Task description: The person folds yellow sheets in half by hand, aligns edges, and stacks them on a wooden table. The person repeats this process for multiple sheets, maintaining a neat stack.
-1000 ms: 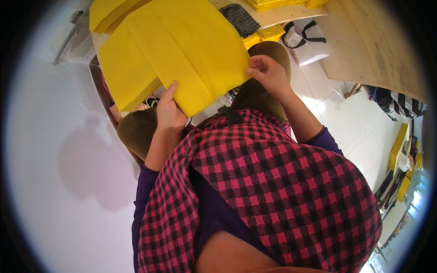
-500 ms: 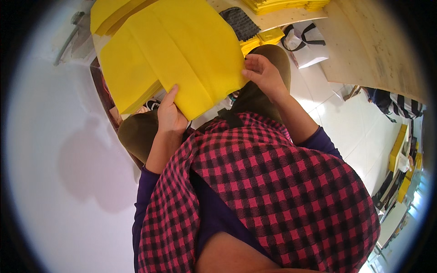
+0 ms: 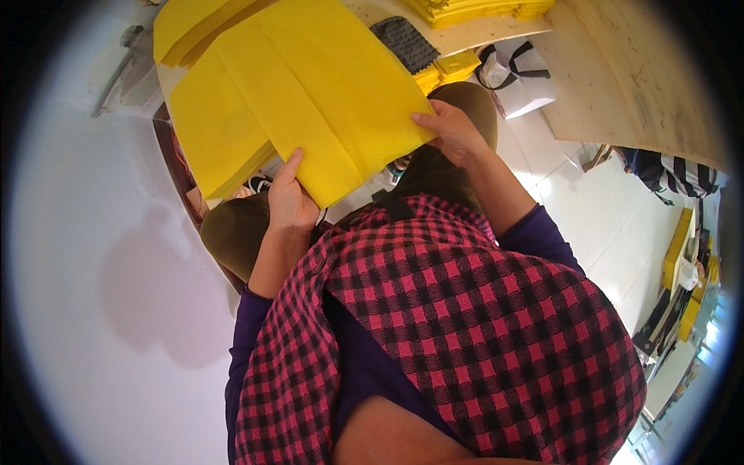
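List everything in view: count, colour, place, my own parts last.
Sheet: 1, yellow, between both hands
Left stack: 1, yellow, upper left
Rear stack: 1, yellow, top left
Upper stacks: several, yellow, top
Jagged piece: 1, dark grey, top
Bag: 1, white, upper right
Wooden panel: 1, brown, upper right
Striped item: 1, black and white, right
Distant pieces: several, yellow, right
Floor: 1, white, right
Plain surface: 1, white, left
Checked garment: 1, pink and black, centre
Trousers: 1 pair, olive, centre
Sleeves: 2, purple, forearms
Left hand: 1, bare, sheet's near edge
Right hand: 1, bare, sheet's right edge
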Motion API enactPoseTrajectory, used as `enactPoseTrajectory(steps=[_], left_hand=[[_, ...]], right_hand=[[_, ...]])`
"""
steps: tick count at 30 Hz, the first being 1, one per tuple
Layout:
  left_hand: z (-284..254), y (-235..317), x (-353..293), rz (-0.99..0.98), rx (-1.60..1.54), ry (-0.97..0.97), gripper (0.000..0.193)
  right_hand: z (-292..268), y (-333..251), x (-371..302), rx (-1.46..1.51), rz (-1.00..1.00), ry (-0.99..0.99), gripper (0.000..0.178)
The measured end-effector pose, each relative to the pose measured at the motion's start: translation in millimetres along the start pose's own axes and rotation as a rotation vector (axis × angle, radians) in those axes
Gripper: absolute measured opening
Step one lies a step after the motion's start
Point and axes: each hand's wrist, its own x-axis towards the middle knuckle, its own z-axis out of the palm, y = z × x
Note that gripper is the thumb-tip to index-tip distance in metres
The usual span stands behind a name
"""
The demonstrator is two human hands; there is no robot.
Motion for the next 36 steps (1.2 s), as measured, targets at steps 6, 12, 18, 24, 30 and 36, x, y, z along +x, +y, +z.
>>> enactPoseTrajectory(steps=[6,12,18,24,30,36], left_hand=[[0.0,-1.1,1.4,0.038,0.054,-0.018,0.033],[1.9,-1.7,-0.6,0.068,0.085,-0.031,0.032],[-5.6,-4.1,4.5,0.069,0.059,-0.062,0.03],[-11.7,-8.1,8.8,0.055,0.072,-0.096,0.032],[-9.5,-9.7,6.8,0.08,0.081,-0.094,0.031],[-10.9,-11.3,7.5,0.078,0.064,-0.096,0.029]], right_hand=[[4.3,-9.9,-8.2,-0.246,-0.117,0.125,0.033],[22.1,-4.1,-24.4,0.006,-0.305,0.029,0.041],[30.1,27.9,-35.1,0.571,-0.244,-0.181,0.052],[44.9,47.6,-37.6,0.442,-0.176,-0.308,0.047],[58.2,49.2,-30.0,0.37,-0.057,-0.129,0.042],[55.7,40.5,-22.5,0.434,-0.182,0.035,0.039]])
